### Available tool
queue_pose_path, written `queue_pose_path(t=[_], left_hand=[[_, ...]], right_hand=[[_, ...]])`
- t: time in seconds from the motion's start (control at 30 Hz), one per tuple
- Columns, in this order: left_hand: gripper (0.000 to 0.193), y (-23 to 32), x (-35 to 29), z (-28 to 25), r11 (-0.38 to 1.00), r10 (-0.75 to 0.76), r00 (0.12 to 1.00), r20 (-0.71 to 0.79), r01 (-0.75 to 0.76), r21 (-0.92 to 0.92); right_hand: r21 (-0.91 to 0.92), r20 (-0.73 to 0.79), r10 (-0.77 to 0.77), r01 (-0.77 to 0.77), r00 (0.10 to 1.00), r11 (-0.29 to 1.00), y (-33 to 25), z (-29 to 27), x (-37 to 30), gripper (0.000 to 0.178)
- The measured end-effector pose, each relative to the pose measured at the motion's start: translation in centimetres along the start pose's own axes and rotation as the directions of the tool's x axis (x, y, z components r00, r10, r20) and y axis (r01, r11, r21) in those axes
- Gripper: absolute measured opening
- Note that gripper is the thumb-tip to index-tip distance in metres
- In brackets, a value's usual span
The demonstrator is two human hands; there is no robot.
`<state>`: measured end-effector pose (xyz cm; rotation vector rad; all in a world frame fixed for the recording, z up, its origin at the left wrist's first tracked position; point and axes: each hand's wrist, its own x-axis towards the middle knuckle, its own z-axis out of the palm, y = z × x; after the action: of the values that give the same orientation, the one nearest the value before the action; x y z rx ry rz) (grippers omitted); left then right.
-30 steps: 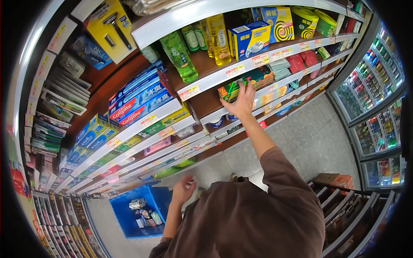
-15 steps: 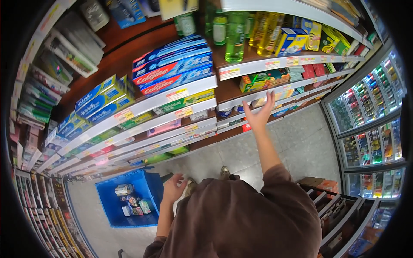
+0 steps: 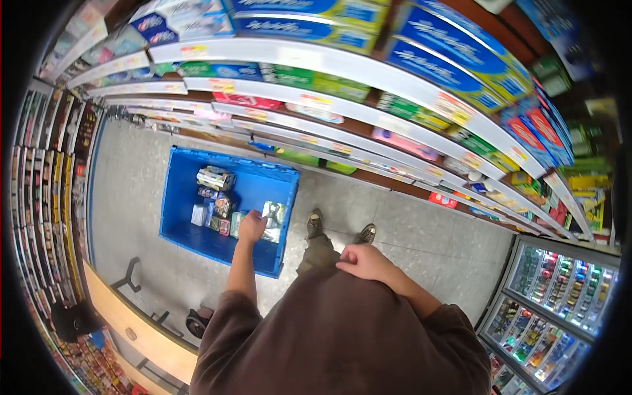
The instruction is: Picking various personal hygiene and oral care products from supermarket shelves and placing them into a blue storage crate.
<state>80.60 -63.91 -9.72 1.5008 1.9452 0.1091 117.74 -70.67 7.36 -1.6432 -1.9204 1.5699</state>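
My left hand (image 3: 252, 227) reaches down over the right part of the blue plastic crate (image 3: 287, 197). Its fingers are closed at the edge of a pale green-and-white package (image 3: 274, 217); the fingertips are partly hidden. Several small packs lie farther left in the crate, among them a bundled multipack (image 3: 216, 178) and a small white box (image 3: 199, 214). My right hand (image 3: 363, 261) is in front of my dark brown shirt (image 3: 336, 329), its fingers curled together, with nothing visible in them.
Ahead run curved shelves (image 3: 309, 56) of blue toothpaste boxes (image 3: 454, 49) and green cartons. Glass-door drink coolers (image 3: 546, 296) stand at the right. A wooden-topped cart or bench (image 3: 125, 322) is at the lower left, below shelves of goods (image 3: 49, 184). My shoes (image 3: 315, 224) are beside the crate.
My view has swung left toward the crate. My right hand has come back from the shelf to my body, fingers now curled. My left hand has moved over the crate to the package.
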Motion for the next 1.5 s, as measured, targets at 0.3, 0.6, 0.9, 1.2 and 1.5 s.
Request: queue_pose_path(t=[0.3, 0.6, 0.9, 1.2, 1.5], left_hand=[[0.062, -13.5, 4.2, 12.1, 0.940, -0.330, 0.833, 0.443, 0.335, 0.071], [0.100, -15.7, 8.0, 22.5, 0.668, -0.649, 0.686, 0.329, 0.721, -0.186], [0.084, -12.7, 8.6, 22.6, 0.630, -0.742, 0.651, 0.162, 0.759, -0.164], [0.082, -11.9, 8.0, 16.2, 0.688, -0.660, 0.726, 0.193, 0.687, -0.231], [0.070, -6.8, 3.0, -1.6, 0.877, -0.371, 0.920, -0.125, 0.303, -0.373]], right_hand=[[-0.036, 0.117, 0.225, -0.222, 0.967, 0.974, -1.7, 5.9, 2.0, 0.034], [-0.063, 0.130, 0.473, -0.469, 0.872, 0.881, -0.5, 9.3, 2.3, 0.036], [-0.056, 0.004, 0.490, -0.489, 0.872, 0.871, 1.1, 9.9, 1.7, 0.033], [-0.009, -0.066, 0.290, -0.291, 0.955, 0.957, -1.1, 9.4, 4.3, 0.033], [0.076, -0.261, 0.032, -0.013, 0.965, 0.997, -5.0, 5.1, 4.9, 0.031]])
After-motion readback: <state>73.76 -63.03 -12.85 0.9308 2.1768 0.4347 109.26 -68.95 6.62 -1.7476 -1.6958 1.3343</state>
